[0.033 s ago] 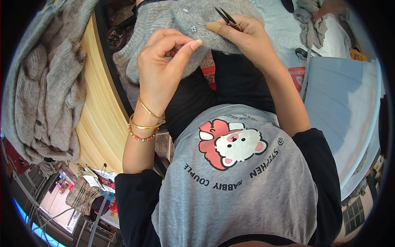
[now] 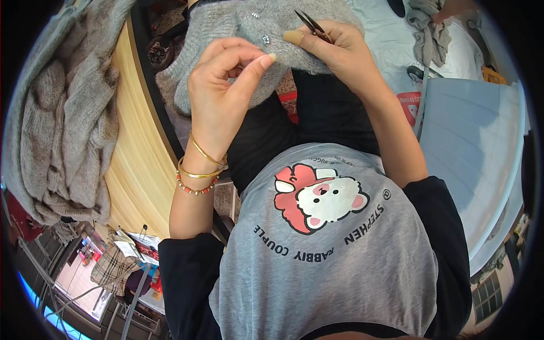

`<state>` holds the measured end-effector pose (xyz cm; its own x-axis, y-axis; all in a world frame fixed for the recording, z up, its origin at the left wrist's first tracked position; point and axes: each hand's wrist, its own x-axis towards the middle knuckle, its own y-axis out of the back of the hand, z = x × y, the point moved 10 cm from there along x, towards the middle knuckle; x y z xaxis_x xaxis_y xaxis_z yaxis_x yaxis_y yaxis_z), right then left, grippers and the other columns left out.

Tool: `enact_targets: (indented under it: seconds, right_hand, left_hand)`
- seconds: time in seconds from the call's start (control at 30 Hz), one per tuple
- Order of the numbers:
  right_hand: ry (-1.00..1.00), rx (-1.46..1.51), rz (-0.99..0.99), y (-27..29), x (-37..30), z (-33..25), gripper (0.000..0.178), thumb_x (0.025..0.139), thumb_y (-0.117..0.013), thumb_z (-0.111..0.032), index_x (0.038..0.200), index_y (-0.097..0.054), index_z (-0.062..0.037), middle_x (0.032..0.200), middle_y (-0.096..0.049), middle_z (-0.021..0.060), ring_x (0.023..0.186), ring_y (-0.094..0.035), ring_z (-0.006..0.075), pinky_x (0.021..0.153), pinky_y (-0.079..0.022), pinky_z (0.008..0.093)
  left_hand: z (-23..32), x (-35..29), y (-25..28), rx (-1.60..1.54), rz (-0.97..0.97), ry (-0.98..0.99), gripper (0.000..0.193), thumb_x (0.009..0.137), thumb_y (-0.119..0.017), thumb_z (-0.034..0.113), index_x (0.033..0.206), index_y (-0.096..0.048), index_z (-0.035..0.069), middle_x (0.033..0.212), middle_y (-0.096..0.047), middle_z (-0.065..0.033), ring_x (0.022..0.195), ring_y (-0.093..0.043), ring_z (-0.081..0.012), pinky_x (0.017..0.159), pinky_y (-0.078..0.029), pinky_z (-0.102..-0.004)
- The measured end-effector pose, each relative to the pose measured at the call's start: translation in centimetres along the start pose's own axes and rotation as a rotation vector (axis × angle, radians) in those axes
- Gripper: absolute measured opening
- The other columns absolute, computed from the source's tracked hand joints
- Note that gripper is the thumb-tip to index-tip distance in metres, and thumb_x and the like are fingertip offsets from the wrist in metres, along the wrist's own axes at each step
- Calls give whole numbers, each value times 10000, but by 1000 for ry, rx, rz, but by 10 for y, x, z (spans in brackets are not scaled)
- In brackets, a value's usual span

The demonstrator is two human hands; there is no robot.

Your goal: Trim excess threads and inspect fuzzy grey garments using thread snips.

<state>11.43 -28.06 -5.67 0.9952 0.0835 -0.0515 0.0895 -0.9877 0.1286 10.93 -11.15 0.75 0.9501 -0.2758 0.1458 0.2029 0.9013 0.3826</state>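
A fuzzy grey knit garment (image 2: pixel 221 25) lies over my lap at the top of the view, with small sparkling stones (image 2: pixel 266 40) on it. My left hand (image 2: pixel 224 79), wearing bracelets at its wrist, is closed in a pinch just above the knit, thumb against index finger. What the pinch holds, if anything, is too small to make out. On the right, my right hand (image 2: pixel 343 54) is closed around dark pointed thread snips (image 2: pixel 310 24), their blades pointing up and left. A tan cover wraps the tip of its thumb, which rests by the knit.
Another grey knit (image 2: pixel 68 119) is heaped on the pale wooden table (image 2: pixel 133 153) at left. To the right stands a large light-blue bin or panel (image 2: pixel 470 130). A person's hand (image 2: pixel 453 8) touches grey fabric (image 2: pixel 428 37) at the far right, on white sheeting (image 2: pixel 391 45).
My left hand has shifted very slightly to the left. The right hand, the snips and the knit look the same.
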Motion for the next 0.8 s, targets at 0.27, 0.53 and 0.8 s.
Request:
enact_targets:
  seconds: [0.27,0.53,0.8]
  right_hand:
    - [60,-132,-64,-11,-4,-23,186,900,-631,-154,964,-718,-3,665,-508,-67,619,-412,15,526,-308,207]
    - [960,2,114,-7,-30,-99,357,790,-724,-126,1104,-608,-1,828,-580,101,677,-577,180,617,-465,314]
    - [732,-400,79,-20,-37,-132,307,787,-715,-130,1074,-645,-47,812,-584,107,675,-611,272,581,-474,341]
  left_hand:
    - [-13,0,4,-412,-16,131,63,884,-656,51,913,-681,0,1088,-658,-93,874,-611,-102,720,-521,-217]
    - [-34,-5,1,-797,-40,410,128,938,-585,105,963,-633,-12,1106,-651,-184,952,-655,-175,787,-598,-321]
    - [-35,-8,5,-787,-30,402,133,941,-582,111,969,-628,-10,1119,-649,-192,959,-654,-178,796,-595,-325]
